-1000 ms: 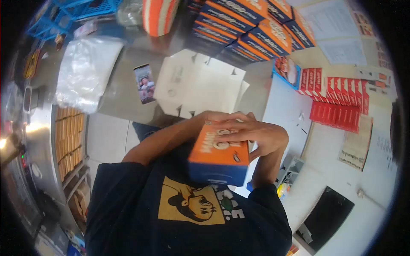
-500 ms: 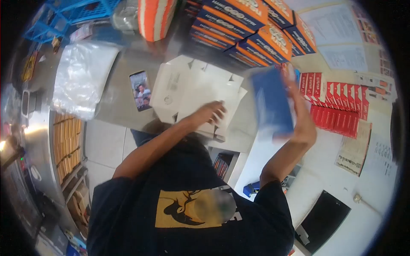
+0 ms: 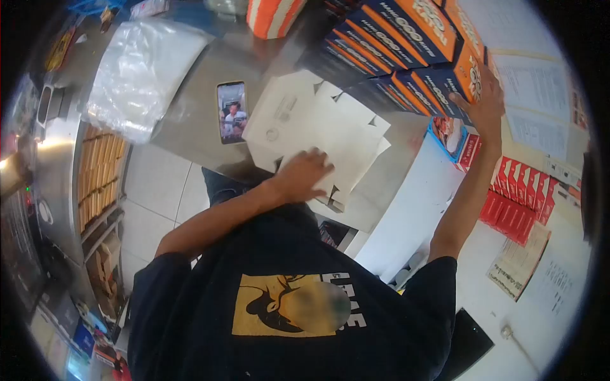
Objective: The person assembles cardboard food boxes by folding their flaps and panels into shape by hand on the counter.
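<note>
1. The right hand (image 3: 483, 105) gripped an orange-and-blue cardboard box with white lettering (image 3: 470, 71), its thumb against the blue side and its fingers over the orange top.
2. That box sat at the near right end of a stack of matching orange-and-blue boxes (image 3: 400, 38) (whether its underside bore fully on anything could not be told, as the hand and the neighbouring boxes hid it).
3. The left hand (image 3: 305, 178) was palm down with its fingers loosely spread over a pile of flat, white cardboard blanks with dark-edged notches (image 3: 343, 136); it pinched nothing, and whether it pressed on them could not be told.
4. The blanks lay on a grey metal bench (image 3: 197, 130), near its edge and in front of the person's dark shirt (image 3: 197, 317).
5. Left of the blanks, just beside them, lay a phone with a lit screen (image 3: 231, 113), and farther left a heap of clear plastic bags (image 3: 146, 73).
6. Beyond the phone stood an orange-and-white striped object (image 3: 273, 18), cut off by the upper edge of the view.
7. To the right, below the right hand, were red-and-white boxes in a row (image 3: 521, 184).
</note>
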Demonstrator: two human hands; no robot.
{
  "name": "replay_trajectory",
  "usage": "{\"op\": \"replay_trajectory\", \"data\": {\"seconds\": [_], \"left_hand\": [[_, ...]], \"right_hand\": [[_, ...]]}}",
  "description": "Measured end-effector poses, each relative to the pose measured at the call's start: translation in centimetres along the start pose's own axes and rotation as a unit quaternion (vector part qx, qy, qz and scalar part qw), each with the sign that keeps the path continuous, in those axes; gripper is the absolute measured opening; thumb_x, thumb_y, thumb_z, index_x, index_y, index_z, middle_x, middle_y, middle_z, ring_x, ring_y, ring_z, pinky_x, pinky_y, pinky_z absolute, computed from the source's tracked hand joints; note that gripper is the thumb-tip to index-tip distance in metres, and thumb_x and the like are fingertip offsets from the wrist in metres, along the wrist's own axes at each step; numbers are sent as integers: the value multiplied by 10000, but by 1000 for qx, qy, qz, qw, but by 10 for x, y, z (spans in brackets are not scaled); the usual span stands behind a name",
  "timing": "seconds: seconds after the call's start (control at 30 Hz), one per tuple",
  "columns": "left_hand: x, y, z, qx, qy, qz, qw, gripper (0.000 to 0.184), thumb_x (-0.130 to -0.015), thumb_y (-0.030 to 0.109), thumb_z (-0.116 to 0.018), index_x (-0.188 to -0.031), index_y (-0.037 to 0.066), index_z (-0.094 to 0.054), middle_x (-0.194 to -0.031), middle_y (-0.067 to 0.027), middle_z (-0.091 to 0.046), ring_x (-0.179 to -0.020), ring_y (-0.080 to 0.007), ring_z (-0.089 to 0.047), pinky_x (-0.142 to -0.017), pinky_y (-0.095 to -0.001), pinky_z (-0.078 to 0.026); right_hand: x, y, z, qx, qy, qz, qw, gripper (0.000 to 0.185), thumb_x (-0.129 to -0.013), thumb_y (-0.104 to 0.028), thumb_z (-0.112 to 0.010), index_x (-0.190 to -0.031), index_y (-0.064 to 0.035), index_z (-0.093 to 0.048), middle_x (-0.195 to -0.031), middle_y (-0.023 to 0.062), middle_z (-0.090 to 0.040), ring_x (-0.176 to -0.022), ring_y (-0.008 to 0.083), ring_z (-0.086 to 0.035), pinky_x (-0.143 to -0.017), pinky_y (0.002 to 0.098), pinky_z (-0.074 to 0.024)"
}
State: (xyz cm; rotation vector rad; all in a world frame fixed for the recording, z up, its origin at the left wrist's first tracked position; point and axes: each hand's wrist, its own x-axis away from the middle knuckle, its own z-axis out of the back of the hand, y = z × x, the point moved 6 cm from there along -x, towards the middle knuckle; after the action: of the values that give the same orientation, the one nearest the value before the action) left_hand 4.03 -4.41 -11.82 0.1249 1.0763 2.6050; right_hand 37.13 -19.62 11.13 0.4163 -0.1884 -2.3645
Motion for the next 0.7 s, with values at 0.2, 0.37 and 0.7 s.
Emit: {"op": "replay_trajectory", "data": {"seconds": [0.2, 0.37, 0.7], "left_hand": [[-10, -4, -69, -108, -105, -58, 987, 627, -729, 420, -833, -1251, 140, -625, -1338, -115, -504, -1292, -321, -448, -992, -477, -423], [-10, -21, -73, -96, -107, -83, 986, 592, -729, 446, -825, -1196, 132, -642, -1234, -102, -520, -1234, -306, -474, -960, -453, -449], [-21, -26, -75, -42, -25, -100, 994, 182, -927, 253, -625, -959, 82, -678, -995, -103, -647, -1003, -290, -641, -814, -402, -556]], "right_hand": [[61, -32, 45, -85, 147, -73, 983, 835, -755, -289, -875, -1441, -20, -481, -1436, 209, -516, -1333, 386, -462, -1120, 485, -351], [216, -63, -55, -200, -5, -165, 966, 613, -816, -180, -827, -1347, -13, -568, -1319, 168, -598, -1255, 332, -525, -1088, 440, -391], [356, -227, -130, -404, -269, -251, 837, 671, -778, -244, -843, -1396, -192, -588, -1522, 151, -385, -1337, 362, -438, -1066, 469, -439]]}}
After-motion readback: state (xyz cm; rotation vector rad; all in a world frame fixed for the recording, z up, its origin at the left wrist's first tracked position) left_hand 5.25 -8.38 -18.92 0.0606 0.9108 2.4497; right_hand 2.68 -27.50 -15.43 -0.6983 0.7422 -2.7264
